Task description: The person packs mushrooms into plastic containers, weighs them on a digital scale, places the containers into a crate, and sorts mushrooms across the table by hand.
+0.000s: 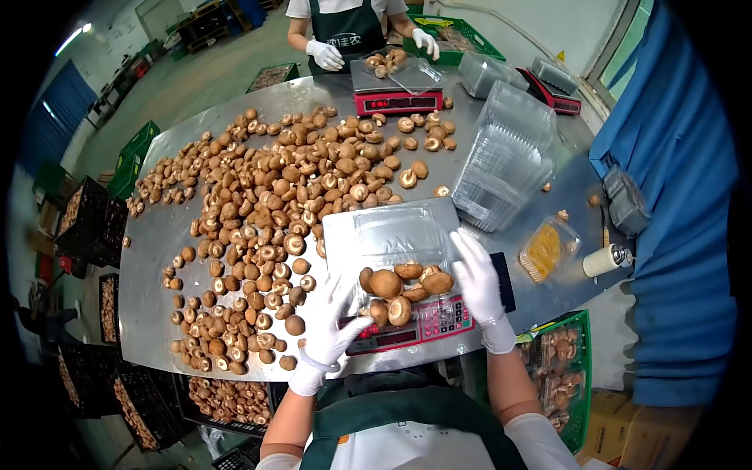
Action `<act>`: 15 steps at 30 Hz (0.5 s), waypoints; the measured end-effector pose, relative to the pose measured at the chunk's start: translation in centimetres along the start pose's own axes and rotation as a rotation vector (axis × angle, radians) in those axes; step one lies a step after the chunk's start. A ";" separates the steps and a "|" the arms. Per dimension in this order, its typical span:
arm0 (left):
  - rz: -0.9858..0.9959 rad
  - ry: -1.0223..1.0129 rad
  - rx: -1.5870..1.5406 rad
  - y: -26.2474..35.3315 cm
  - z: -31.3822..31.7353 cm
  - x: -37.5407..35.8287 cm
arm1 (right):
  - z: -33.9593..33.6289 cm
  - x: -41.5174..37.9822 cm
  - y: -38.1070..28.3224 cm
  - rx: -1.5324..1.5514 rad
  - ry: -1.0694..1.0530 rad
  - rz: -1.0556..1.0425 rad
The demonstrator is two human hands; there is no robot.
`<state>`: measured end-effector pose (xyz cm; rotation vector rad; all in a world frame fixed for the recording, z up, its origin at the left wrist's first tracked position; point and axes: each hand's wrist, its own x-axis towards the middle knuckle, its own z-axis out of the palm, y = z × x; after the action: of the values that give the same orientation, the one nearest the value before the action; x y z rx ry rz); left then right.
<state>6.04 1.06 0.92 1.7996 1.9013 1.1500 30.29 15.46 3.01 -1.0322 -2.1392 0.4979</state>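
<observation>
In front of me, a clear plastic clamshell box (398, 233) lies with its lid folded back on a digital scale (345, 227) with a red front panel. Several brown mushrooms (386, 283) fill the box's near half. My left hand (329, 323), in a white glove with a band at the wrist, is at the box's left side, fingers spread and nothing in it. On the other side my right hand (478, 276), also gloved, has its fingers stretched out along the box's right edge. Loose mushrooms (274, 188) are heaped across the steel table to the left.
Stacked clear boxes (509, 157) stand right of the scale. Across the table, a gloved person (345, 31) works at another red scale (398, 102). A green crate (580, 376) of packed boxes sits low right, near a white bottle (603, 262) and blue curtain (670, 196).
</observation>
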 end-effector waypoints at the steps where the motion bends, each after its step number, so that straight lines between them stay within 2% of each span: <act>1: 0.012 -0.097 0.057 1.1 0.1 0.7 | 1.3 0.2 0.2 -0.144 -0.128 -0.038; 2: 0.008 -0.195 0.029 0.5 1.3 0.7 | 2.8 0.4 0.2 -0.233 -0.306 -0.038; 4: 0.039 -0.200 0.128 0.4 2.9 0.9 | 3.9 0.8 -0.6 -0.189 -0.383 -0.023; 5: 0.030 -0.184 0.096 0.3 2.9 0.8 | 4.2 0.9 0.0 -0.073 -0.382 0.016; 6: 0.015 -0.180 0.085 1.1 1.9 1.0 | 3.9 1.1 0.7 0.032 -0.269 -0.037; 8: -0.056 -0.105 0.042 0.7 0.9 -0.2 | 2.2 1.8 1.5 0.337 -0.085 0.045; 10: -0.175 0.053 -0.037 -0.4 0.7 -2.1 | 2.3 2.0 2.8 0.566 0.042 0.283; 12: -0.572 -0.059 -0.398 -0.9 0.5 -3.2 | 3.8 2.7 3.7 0.540 -0.017 0.442; 13: -0.527 -0.060 -0.636 -2.3 1.7 -3.9 | 4.3 2.7 3.8 0.539 -0.004 0.450; 14: -0.545 -0.114 -0.832 -3.4 2.6 -4.7 | 4.7 3.0 3.9 0.676 -0.072 0.546; 15: -0.631 -0.154 -0.954 -3.3 2.4 -4.5 | 4.8 3.4 3.9 0.814 -0.142 0.633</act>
<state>6.17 -2.05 -4.31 0.6853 1.2875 1.2774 27.37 20.33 -1.17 -1.1593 -1.4157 1.6119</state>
